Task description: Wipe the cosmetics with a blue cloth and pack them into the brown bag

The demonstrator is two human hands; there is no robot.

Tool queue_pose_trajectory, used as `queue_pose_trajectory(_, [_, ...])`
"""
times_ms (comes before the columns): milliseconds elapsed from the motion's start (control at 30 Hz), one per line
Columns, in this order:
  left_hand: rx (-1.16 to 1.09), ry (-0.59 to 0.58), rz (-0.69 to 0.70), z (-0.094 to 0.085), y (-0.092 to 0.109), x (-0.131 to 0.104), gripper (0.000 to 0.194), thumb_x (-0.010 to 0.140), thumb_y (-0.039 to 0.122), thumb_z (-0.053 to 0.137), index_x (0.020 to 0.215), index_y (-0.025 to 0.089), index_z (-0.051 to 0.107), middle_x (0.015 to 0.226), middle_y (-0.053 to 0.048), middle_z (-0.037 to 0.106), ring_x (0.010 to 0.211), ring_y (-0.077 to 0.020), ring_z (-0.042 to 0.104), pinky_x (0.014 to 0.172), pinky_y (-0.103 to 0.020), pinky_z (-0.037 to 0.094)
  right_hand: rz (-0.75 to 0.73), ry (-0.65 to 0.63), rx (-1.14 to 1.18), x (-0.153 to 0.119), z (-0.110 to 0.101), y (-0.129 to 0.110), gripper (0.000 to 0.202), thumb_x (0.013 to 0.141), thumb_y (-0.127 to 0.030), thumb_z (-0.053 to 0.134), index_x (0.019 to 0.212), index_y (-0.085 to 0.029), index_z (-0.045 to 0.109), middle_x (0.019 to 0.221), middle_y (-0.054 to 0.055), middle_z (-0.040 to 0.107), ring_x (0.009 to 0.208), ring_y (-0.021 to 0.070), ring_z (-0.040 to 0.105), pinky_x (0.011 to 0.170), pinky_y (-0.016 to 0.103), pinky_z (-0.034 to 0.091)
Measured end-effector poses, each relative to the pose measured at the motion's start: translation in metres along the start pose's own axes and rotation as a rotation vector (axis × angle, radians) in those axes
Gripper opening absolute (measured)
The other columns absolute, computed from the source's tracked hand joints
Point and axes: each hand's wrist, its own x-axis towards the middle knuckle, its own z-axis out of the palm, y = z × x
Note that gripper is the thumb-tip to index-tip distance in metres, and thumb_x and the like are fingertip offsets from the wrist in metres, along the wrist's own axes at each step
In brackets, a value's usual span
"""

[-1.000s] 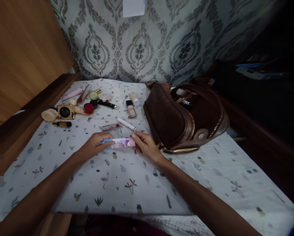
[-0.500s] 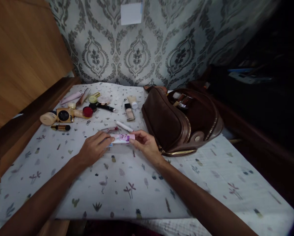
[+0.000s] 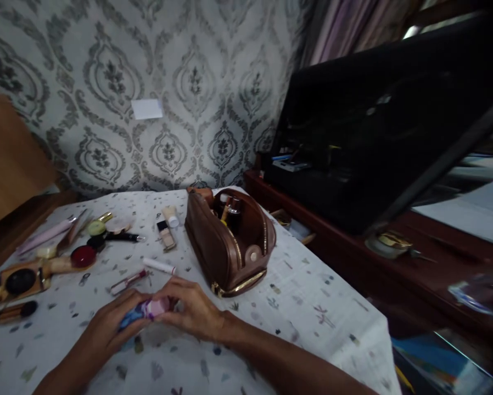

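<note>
A small purple, pink and blue tube (image 3: 150, 310) is held between my two hands, low over the table. My left hand (image 3: 117, 318) wraps its blue end, and my right hand (image 3: 191, 307) pinches the pink end. Fingers cover part of it, so its label cannot be read. Just beyond my hands lie a lip gloss (image 3: 128, 281) and a white pen-like stick (image 3: 159, 266). The brown makeup bag (image 3: 207, 247) stands unzipped to the right of them, with a few cosmetics inside.
Several cosmetics, including a red-lidded jar (image 3: 83, 257) and a black pen (image 3: 125, 237), are spread at the left. A foundation bottle (image 3: 166, 236) and a cream tube (image 3: 171, 216) lie behind my hands. A large black screen (image 3: 378, 115) stands at the right.
My view has swung to the right, so the table's contents appear further left. The tube has turned in my hands and shows its blue side; both hands still hold it.
</note>
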Motion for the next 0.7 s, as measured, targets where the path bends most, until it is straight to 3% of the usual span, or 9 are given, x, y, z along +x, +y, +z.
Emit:
queue_pose_trajectory(133, [-0.141, -0.088, -0.240, -0.012, -0.018, -0.002, 0.041, 0.084, 0.064, 0.056, 0.085, 0.027, 0.074, 0.081, -0.001, 0.073, 0.085, -0.0253, 0.069, 0.075, -0.027, 0.056, 0.012, -0.026, -0.020, 0.004, -0.020, -0.013, 0.040, 0.084, -0.053, 0.068, 0.102, -0.018, 0.073, 0.087, 0.004, 0.063, 0.078, 0.0152, 0.059, 0.075, 0.027, 0.051])
queue_pose_trajectory(300, [-0.240, -0.077, -0.410, -0.014, -0.034, -0.006, 0.056, 0.078, 0.076, 0.051, 0.070, 0.025, 0.071, 0.077, -0.002, 0.072, 0.079, -0.0263, 0.067, 0.074, -0.031, 0.056, -0.042, 0.009, -0.045, 0.009, -0.058, -0.051, 0.032, 0.085, -0.043, 0.071, 0.103, -0.017, 0.072, 0.091, 0.005, 0.064, 0.083, 0.0152, 0.060, 0.078, 0.027, 0.051])
queue_pose_trajectory(533, [-0.222, -0.040, -0.446, -0.010, -0.016, 0.000, 0.061, 0.076, 0.081, 0.049, 0.069, 0.024, 0.069, 0.069, -0.002, 0.067, 0.072, -0.0238, 0.065, 0.070, -0.031, 0.056, -0.145, 0.119, -0.229, 0.029, -0.130, -0.107, 0.021, 0.088, -0.028, 0.070, 0.107, -0.020, 0.069, 0.101, 0.006, 0.068, 0.091, 0.0165, 0.063, 0.084, 0.030, 0.052])
queue_pose_trajectory(700, [-0.207, 0.010, -0.455, -0.009, -0.013, -0.001, 0.057, 0.077, 0.079, 0.049, 0.072, 0.026, 0.069, 0.074, -0.002, 0.069, 0.077, -0.0249, 0.066, 0.073, -0.032, 0.056, -0.081, 0.189, -0.415, 0.051, -0.184, -0.109, 0.022, 0.089, -0.032, 0.067, 0.108, -0.021, 0.069, 0.104, 0.006, 0.066, 0.092, 0.0184, 0.063, 0.082, 0.031, 0.051])
